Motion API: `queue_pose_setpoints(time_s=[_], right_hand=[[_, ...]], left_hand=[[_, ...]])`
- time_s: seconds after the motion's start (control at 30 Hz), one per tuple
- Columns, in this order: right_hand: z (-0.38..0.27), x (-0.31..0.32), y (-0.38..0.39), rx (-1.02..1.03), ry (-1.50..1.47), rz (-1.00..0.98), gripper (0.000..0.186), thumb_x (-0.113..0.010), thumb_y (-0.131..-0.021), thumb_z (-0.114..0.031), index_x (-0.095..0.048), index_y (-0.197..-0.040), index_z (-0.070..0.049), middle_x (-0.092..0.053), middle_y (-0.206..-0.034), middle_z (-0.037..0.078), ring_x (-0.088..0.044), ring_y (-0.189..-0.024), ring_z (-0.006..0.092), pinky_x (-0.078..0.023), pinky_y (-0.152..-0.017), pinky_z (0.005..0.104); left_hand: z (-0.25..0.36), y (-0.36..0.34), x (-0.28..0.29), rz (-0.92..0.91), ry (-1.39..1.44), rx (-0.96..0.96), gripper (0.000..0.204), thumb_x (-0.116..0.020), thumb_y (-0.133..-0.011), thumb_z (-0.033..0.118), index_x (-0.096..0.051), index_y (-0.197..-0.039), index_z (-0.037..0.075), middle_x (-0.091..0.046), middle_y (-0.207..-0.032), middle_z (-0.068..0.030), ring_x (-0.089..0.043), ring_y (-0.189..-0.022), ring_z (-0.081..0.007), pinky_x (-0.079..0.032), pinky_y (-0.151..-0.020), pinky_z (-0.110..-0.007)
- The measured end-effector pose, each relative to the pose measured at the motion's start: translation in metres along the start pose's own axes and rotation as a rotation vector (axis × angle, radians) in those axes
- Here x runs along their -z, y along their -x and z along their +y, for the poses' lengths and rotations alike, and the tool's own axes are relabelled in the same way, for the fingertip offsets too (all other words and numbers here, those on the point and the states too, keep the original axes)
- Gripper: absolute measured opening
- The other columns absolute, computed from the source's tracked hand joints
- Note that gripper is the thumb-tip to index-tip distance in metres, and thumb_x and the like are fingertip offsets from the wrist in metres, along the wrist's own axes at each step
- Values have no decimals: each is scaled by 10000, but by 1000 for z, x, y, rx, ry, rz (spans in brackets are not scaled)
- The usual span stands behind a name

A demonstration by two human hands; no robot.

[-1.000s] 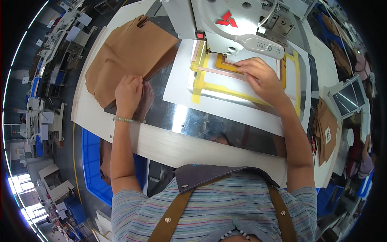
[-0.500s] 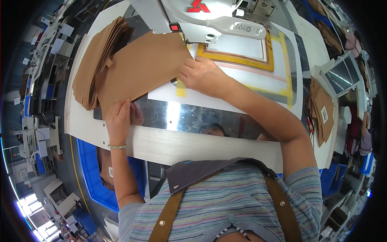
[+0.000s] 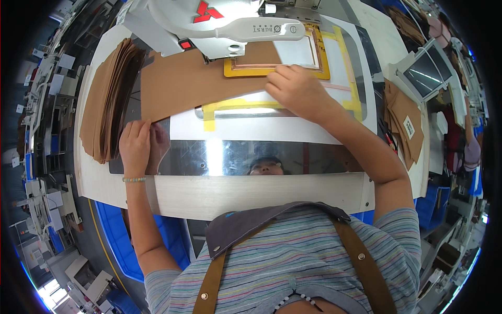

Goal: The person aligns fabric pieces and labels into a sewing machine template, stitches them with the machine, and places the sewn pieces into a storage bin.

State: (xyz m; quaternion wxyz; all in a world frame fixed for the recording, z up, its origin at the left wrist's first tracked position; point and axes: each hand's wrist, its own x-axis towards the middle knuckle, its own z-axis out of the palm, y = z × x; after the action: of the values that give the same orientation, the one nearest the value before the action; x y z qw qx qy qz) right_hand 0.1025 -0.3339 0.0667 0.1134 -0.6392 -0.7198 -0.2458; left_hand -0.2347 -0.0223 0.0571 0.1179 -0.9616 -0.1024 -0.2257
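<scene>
My left hand point(image 3: 135, 145) is closed on the lower left corner of a flat brown sheet point(image 3: 198, 86), at the left end of the steel plate point(image 3: 193, 157). My right hand point(image 3: 298, 94) has curled fingers gripping the sheet's right part, just below a yellow rectangular frame point(image 3: 324, 57). The sheet reaches beneath the white machine head point(image 3: 167, 31) and shows partly inside the frame's area. Under it lies a white board point(image 3: 246, 131) with yellow tape strips. A thick folded stack of brown sheets point(image 3: 102, 99) stands left of my left hand.
A small screen point(image 3: 426, 73) sits at the right, above more brown pieces point(image 3: 397, 120) and scissors point(image 3: 387, 136). Blue bins point(image 3: 167, 240) are below the table edge point(image 3: 256, 193). Neighbouring workstations line the left. A co-worker point(image 3: 470, 149) is at the far right.
The brown sheet has come off the stack and slid rightward under the machine head. My right hand left the yellow frame to take it, then moved right with it. The view has shifted too.
</scene>
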Motion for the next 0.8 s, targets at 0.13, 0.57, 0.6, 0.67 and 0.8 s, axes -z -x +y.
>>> queue_pose_setpoints(time_s=[0.13, 0.57, 0.6, 0.67, 0.8], right_hand=[[27, 31, 52, -94, 95, -115, 69, -713, -815, -110, -650, -839, -95, -626, -938, 34, -646, -988, 190, -544, -792, 317], [44, 58, 132, -327, 183, -172, 206, -721, -830, -42, -744, -1031, -6, -703, -1061, 51, -680, -1049, 229, -578, -843, 361], [39, 60, 133, -422, 133, -191, 238, -719, -871, -73, -747, -1096, -1, -711, -1128, 59, -674, -1097, 243, -571, -890, 377], [30, 63, 135, -515, 75, -205, 273, -717, -913, -103, -749, -1162, 5, -719, -1195, 67, -668, -1145, 258, -563, -938, 393], [20, 63, 138, -629, 65, -170, 440, -668, -1040, -282, -688, -1383, -7, -591, -1526, 120, -507, -1438, 323, -414, -1171, 466]], left_hand=[[27, -68, -30, 39, 84, -246, 243, -705, -841, 62, -755, -1077, 33, -681, -1005, -58, -678, -971, -233, -563, -824, -368], [69, -126, -48, -24, 242, -384, 334, -709, -878, 46, -759, -1209, 41, -687, -1074, -69, -678, -1071, -254, -554, -866, -382], [69, -122, -47, -51, 229, -393, 334, -709, -878, 46, -759, -1209, 41, -687, -1074, -69, -678, -1071, -254, -554, -866, -382], [72, -113, -45, -26, 224, -246, 394, -721, -927, 97, -744, -1320, 75, -689, -1310, -116, -624, -1305, -322, -531, -1022, -434], [80, -96, -41, -110, 317, -66, 451, -724, -974, 176, -709, -1419, 104, -582, -1548, -152, -481, -1488, -386, -436, -1174, -500]])
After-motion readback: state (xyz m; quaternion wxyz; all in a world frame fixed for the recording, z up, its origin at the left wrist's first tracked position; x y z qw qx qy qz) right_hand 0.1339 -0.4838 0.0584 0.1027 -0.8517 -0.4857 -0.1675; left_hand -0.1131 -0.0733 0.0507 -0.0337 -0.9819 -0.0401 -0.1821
